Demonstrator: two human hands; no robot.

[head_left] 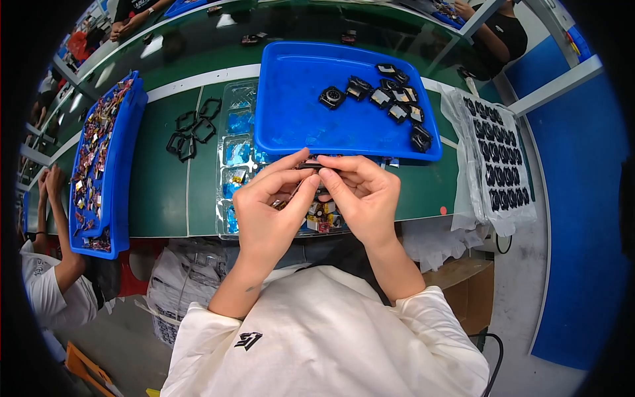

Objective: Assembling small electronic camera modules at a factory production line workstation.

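Note:
My left hand (272, 200) and my right hand (368, 193) meet in front of the large blue tray (297, 99). Between their fingertips they pinch a small black part (309, 165), which looks like a frame or casing; fingers hide much of it. Below it, small components with yellow and red bits (322, 218) show between the hands, partly covered. They lie over a clear plastic compartment tray (242, 96), where blue film fills several pockets. Several black casings (399, 96) are spread over the right side of the blue tray, and one round-faced casing (332, 97) sits apart.
Left of the compartment tray lie loose black frames (193, 129). A blue bin (137, 109) full of small wired components stands farther left. On the right, rows of black parts (501, 152) rest on white sheeting. Other people work to the left and across the green table (159, 178).

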